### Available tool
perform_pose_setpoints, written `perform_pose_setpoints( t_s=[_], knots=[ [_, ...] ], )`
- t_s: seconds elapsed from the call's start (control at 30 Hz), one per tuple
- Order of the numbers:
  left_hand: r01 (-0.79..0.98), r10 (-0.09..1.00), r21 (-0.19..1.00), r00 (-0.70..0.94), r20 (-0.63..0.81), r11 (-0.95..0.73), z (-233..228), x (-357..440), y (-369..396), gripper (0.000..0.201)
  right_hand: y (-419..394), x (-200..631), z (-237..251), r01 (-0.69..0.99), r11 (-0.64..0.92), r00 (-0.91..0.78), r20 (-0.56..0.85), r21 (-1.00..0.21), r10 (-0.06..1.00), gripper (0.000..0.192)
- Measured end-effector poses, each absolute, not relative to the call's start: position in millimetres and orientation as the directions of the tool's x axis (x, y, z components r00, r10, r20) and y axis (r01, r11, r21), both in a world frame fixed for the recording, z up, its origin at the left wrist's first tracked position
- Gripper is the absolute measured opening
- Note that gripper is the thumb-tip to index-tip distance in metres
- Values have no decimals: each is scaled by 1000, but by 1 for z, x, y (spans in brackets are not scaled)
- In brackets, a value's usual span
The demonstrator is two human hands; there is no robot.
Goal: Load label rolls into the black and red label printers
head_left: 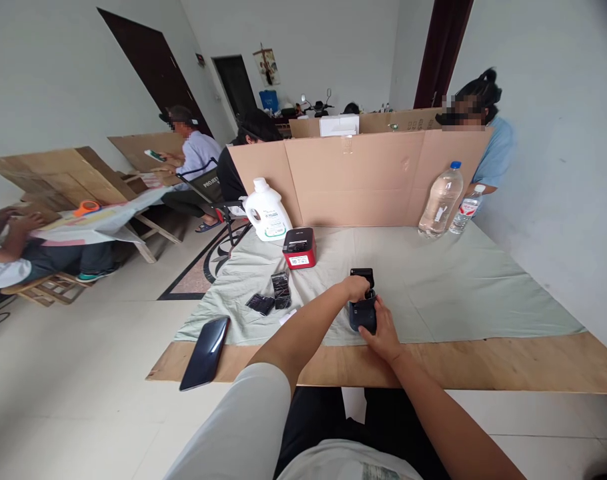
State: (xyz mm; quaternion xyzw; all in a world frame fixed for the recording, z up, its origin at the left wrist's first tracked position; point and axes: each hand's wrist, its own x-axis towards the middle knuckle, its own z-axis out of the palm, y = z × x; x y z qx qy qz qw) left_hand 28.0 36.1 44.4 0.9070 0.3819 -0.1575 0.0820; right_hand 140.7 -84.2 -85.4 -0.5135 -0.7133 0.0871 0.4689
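One small, dark-blue, box-shaped, plastic-looking device (362, 316) with raised black flap (362, 272), right of centre, lower half of frame. Right hand (385, 331) grips near right side; left hand (356, 289) bent at opening, fingertips hidden, grip cannot be told. Sound practice: brace device firmly, spare flap strain.
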Motion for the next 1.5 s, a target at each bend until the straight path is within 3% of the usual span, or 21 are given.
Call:
perform_pose_setpoints(
  t_s=[0.13, 0.23, 0.37, 0.47, 0.57, 0.67, 0.8, 0.9, 1.0, 1.13, 1.27, 1.4, 1.5],
  knots=[
    [746, 698, 54, 644, -313, -664, 47, 22, 32, 33, -83, 137, -88, 699, 402, -17, 548, -591, 836, 96],
    [727, 692, 37, 667, -277, -686, 45, 22, 24, 37, -82, 138, -89, 695, 416, -26, 558, -586, 829, 97],
    [701, 697, -70, 685, -212, -710, 38, 31, 17, 23, -82, 139, -87, 684, 436, -25, 578, -585, 816, 94],
    [712, 707, -65, 674, -214, -699, 35, 33, 19, 20, -83, 138, -85, 679, 432, -16, 576, -594, 818, 93],
    [776, 750, 71, 626, -215, -627, 34, 28, 23, 30, -83, 137, -85, 689, 389, 12, 546, -612, 838, 96],
    [794, 805, 294, 582, -116, -531, 35, 18, 20, 41, -82, 137, -84, 700, 344, 32, 509, -626, 860, 99],
    [607, 824, 698, 565, -42, -380, 49, -15, 4, 39, -83, 138, -81, 705, 345, 20, 504, -620, 863, 95],
    [458, 758, 859, 637, -139, -227, 69, -75, -8, 39, -84, 139, -80, 699, 359, -1, 502, -618, 865, 91],
    [602, 689, 778, 642, -337, -180, 84, -154, -20, 42, -84, 138, -81, 689, 352, 10, 493, -634, 870, 91],
    [903, 764, 417, 338, -549, -99, 76, -232, -41, 36, -83, 137, -83, 690, 350, 14, 494, -634, 869, 91],
    [980, 859, 190, 149, -490, -62, 50, -248, -57, 40, -83, 138, -82, 701, 344, 10, 491, -625, 871, 93],
    [991, 915, 113, 113, -387, -75, 38, -224, -60, 43, -84, 138, -82, 707, 348, 4, 495, -616, 869, 92],
    [989, 956, 119, 112, -270, -83, 34, -194, -56, 34, -84, 137, -81, 712, 339, 4, 487, -615, 874, 92]
  ],
)
